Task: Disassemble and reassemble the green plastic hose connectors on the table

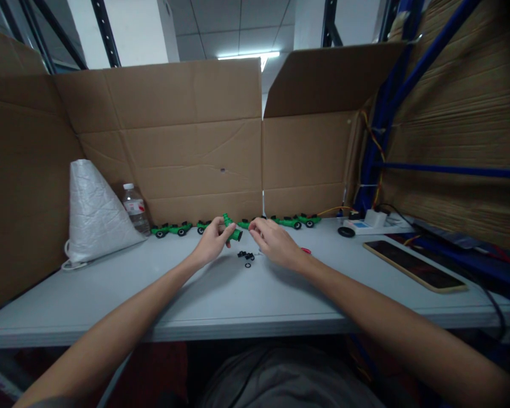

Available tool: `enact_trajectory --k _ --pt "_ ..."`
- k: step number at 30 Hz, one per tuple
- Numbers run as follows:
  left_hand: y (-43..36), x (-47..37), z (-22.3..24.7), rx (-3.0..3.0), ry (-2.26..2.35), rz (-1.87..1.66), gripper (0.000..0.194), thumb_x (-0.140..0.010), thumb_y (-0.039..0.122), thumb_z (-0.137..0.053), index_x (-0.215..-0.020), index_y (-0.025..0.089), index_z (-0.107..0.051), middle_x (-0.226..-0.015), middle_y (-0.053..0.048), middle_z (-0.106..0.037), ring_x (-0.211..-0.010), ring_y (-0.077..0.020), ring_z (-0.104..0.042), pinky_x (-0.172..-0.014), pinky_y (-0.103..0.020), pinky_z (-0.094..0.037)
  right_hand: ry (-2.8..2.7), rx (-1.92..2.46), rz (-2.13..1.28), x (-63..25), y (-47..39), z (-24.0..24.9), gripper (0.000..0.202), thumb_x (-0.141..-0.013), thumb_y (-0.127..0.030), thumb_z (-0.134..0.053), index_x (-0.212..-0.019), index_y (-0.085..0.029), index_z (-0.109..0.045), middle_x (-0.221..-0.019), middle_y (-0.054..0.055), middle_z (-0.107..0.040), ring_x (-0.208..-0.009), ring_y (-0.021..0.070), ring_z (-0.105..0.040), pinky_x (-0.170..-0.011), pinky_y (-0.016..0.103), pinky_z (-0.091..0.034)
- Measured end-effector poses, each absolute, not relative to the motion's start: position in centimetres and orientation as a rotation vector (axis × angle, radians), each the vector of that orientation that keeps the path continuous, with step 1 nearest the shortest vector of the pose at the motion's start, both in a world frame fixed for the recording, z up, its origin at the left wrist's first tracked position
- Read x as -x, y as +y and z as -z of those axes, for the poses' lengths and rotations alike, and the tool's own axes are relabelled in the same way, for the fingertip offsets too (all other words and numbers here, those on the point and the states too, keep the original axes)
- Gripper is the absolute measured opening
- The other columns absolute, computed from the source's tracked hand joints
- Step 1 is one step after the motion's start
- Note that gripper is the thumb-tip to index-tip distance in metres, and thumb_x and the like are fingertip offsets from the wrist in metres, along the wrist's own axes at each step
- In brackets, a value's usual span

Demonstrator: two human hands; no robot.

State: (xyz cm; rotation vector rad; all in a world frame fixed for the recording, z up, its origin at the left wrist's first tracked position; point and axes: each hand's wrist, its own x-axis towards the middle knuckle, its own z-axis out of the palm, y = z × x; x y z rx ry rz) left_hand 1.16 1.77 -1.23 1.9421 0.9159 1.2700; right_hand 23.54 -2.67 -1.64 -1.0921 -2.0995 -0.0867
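Tall cardboard walls (pixel 191 153) close in the white table (pixel 280 303), along whose back stands a row of green toy cars (pixel 287 221); a reach too far forward could knock one askew. The right hand (pixel 274 238) hangs above the tabletop with its fingers drawn together, though I cannot tell whether they pinch anything; a tiny part there could easily slip. The left hand (pixel 212 241) grips a green toy piece (pixel 237 234), held up tilted near the right fingertips, and a hard push might twist it loose. Beneath lie small black parts (pixel 247 255) and, nearest the person, a black ring (pixel 248 265), which a dragging wrist could scatter.
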Motion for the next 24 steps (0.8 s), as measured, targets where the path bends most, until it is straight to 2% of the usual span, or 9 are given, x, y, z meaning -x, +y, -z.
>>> enact_trajectory --k 2,4,7,10,14,19,24 --pt "1.7 -0.9 0.9 -1.917 0.981 -1.314 0.043 -0.095 0.059 -0.066 -0.098 0.019 -0.054 -0.073 -0.001 -0.070 -0.053 -0.0110 -0.057 -0.052 -0.023 -0.043 -2.161 1.280 0.303 -24.2 -2.1 1.8 0.026 -0.109 -0.030 -0.043 -0.113 -0.017 -0.066 -0.119 0.018 -0.064 -0.116 0.0326 -0.053 -0.100 0.044 -0.040" --pt "1.7 -0.8 0.6 -1.894 1.034 -1.322 0.040 -0.099 0.058 -0.060 -0.095 0.020 -0.051 -0.071 -0.002 -0.071 -0.051 -0.0114 -0.056 -0.051 -0.023 -0.042 -2.146 1.503 0.410 -24.9 -1.6 2.2 0.028 -0.107 -0.029 -0.046 -0.119 -0.014 -0.065 -0.129 0.023 -0.059 -0.123 0.0378 -0.048 -0.101 0.048 -0.040" --pt "1.5 -0.8 0.5 -1.864 1.080 -1.319 0.034 -0.102 0.054 -0.052 -0.095 0.020 -0.051 -0.065 0.000 -0.067 -0.050 -0.0120 -0.054 -0.051 -0.024 -0.041 -2.111 1.782 0.434 -26.0 -0.7 2.7 0.031 -0.106 -0.024 -0.045 -0.127 -0.011 -0.063 -0.136 0.027 -0.055 -0.127 0.0407 -0.047 -0.100 0.050 -0.042" --pt "1.4 -1.0 0.4 -1.828 1.075 -1.321 0.033 -0.102 0.052 -0.050 -0.100 0.019 -0.054 -0.063 0.002 -0.063 -0.050 -0.0125 -0.053 -0.052 -0.024 -0.040 -2.087 1.929 0.434 -27.3 0.1 3.0 0.032 -0.106 -0.024 -0.046 -0.131 -0.010 -0.061 -0.138 0.028 -0.054 -0.127 0.0395 -0.050 -0.098 0.049 -0.044" --pt "1.2 -1.2 0.3 -1.807 1.082 -1.321 0.034 -0.101 0.053 -0.052 -0.103 0.019 -0.057 -0.062 0.002 -0.062 -0.050 -0.0128 -0.052 -0.052 -0.024 -0.039 -2.084 2.075 0.311 -28.7 1.1 3.2 0.040 -0.106 -0.035 -0.051 -0.135 -0.010 -0.060 -0.140 0.026 -0.056 -0.129 0.0380 -0.054 -0.098 0.045 -0.046" --pt "1.3 -1.1 0.4 -1.811 1.079 -1.313 0.034 -0.101 0.053 -0.051 -0.104 0.019 -0.057 -0.061 0.002 -0.061 -0.051 -0.0132 -0.053 -0.052 -0.024 -0.039 -2.163 2.126 0.177 -29.0 1.5 3.5 0.041 -0.110 -0.032 -0.039 -0.135 -0.008 -0.062 -0.135 0.027 -0.064 -0.122 0.0349 -0.064 -0.095 0.042 -0.048" --pt "1.5 -1.1 0.8 -1.786 1.066 -1.312 0.035 -0.100 0.055 -0.054 -0.102 0.020 -0.054 -0.061 0.003 -0.062 -0.049 -0.0123 -0.052 -0.051 -0.024 -0.038 -2.240 2.044 0.125 -28.5 1.1 3.3 0.051 -0.108 -0.049 -0.049 -0.136 -0.008 -0.061 -0.137 0.027 -0.065 -0.126 0.0367 -0.065 -0.096 0.043 -0.048"
